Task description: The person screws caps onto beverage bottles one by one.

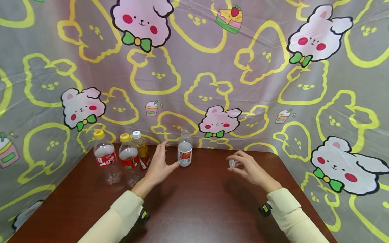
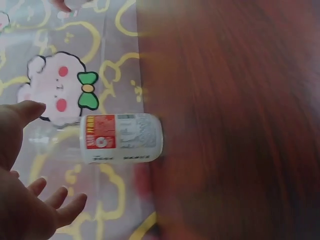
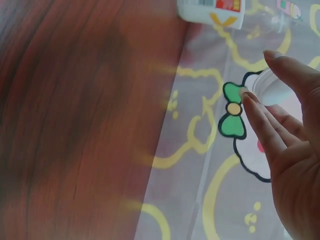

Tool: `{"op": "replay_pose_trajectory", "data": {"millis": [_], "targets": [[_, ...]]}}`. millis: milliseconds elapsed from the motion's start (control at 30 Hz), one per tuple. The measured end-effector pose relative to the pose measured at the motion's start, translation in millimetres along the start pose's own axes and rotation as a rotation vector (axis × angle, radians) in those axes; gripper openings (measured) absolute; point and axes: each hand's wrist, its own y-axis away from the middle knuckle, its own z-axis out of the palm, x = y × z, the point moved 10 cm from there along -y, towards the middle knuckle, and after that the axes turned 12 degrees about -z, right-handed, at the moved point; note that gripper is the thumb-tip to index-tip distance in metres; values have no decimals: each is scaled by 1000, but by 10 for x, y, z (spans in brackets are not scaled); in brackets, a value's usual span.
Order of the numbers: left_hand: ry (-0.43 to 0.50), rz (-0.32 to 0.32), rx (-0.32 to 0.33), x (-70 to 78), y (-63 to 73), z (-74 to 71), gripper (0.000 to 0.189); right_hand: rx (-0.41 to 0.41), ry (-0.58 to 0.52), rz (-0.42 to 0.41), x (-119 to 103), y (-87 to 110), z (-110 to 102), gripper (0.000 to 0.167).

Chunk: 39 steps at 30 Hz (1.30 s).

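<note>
A clear bottle (image 1: pixel 184 156) with a white and red label stands upright near the table's back edge, its mouth uncapped. My left hand (image 1: pixel 159 166) is just left of it, fingers spread, holding nothing. In the left wrist view, the bottle (image 2: pixel 122 137) lies beyond the thumb and fingers of that hand (image 2: pixel 22 200), apart from the palm. Off to the right, above the table, my right hand (image 1: pixel 250 168) pinches a small round pale cap (image 1: pixel 232 163) between thumb and fingers. The right wrist view shows the cap's rim (image 3: pixel 260 85) partly hidden by the fingers.
At the left back stand two clear bottles with yellow caps and red labels, the outer bottle (image 1: pixel 104 156) and the inner bottle (image 1: pixel 129 158). Behind them is a white-capped bottle (image 1: pixel 141 148) of amber colour. A patterned curtain (image 1: pixel 261 101) borders the brown table (image 1: pixel 200 202).
</note>
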Motion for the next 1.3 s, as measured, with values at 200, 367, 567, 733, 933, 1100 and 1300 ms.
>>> {"op": "replay_pose_trajectory", "data": {"millis": [200,367,567,733,933,1100,1300], "targets": [[65,-101,24,-149,-272,308,93,90,-69,26,-74,-41,31,39],[100,-220,8,-300,-422,562,97,96,-146,49,-157,-99,140,41],[140,-304,7,-371,-519,786,92,105,-205,41,-245,-169,202,40],[144,-305,41,-345,-552,823,74,107,-202,39,-262,-187,210,38],[101,-233,30,-273,-521,781,76,139,-187,26,-297,-204,167,37],[42,-138,10,-168,-424,694,78,176,-194,12,-339,-232,151,38],[-29,-64,-13,-58,-241,571,80,200,-206,2,-385,-273,175,40]]}}
